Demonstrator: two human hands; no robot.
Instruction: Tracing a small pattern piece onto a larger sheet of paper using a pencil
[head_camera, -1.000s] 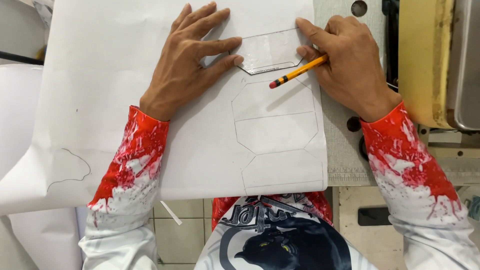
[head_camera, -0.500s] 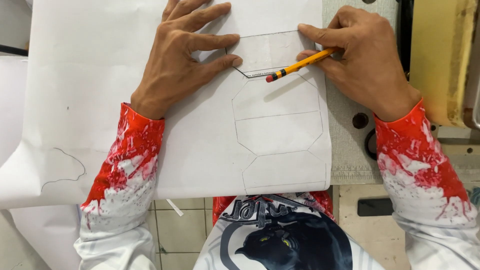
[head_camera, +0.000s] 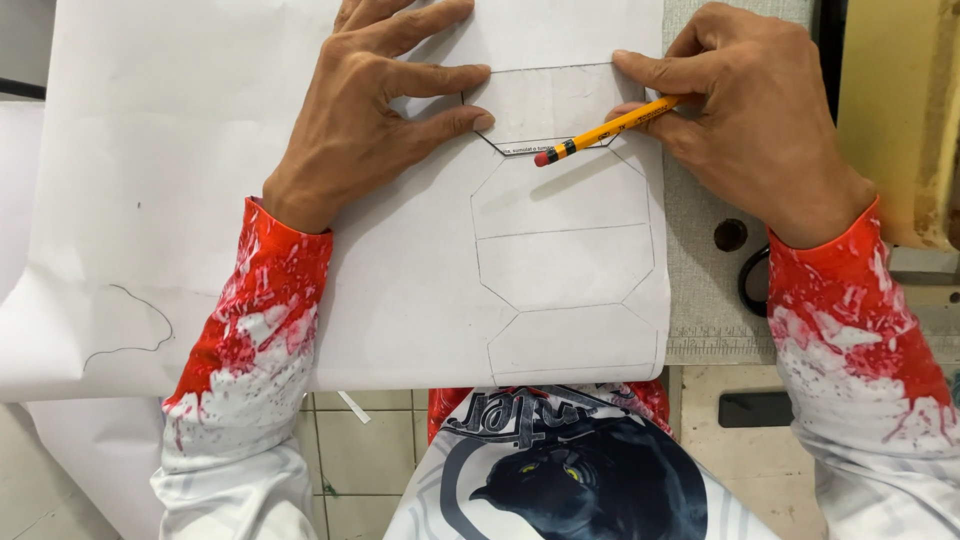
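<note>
The left hand (head_camera: 375, 110) presses flat, fingers spread, on the thin template (head_camera: 555, 105) (light, probably slippery) while the right hand (head_camera: 755, 110) pinches the pencil (head_camera: 605, 130).

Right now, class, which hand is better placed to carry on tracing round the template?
The right hand: it already holds the pencil at the template edge. The left hand is pressing the template flat on the paper.

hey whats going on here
A person is tracing around a clear template on a large white sheet of paper. The left hand presses the template flat, while the right hand holds a yellow pencil at its lower edge. Several traced outlines already sit below it.
</note>
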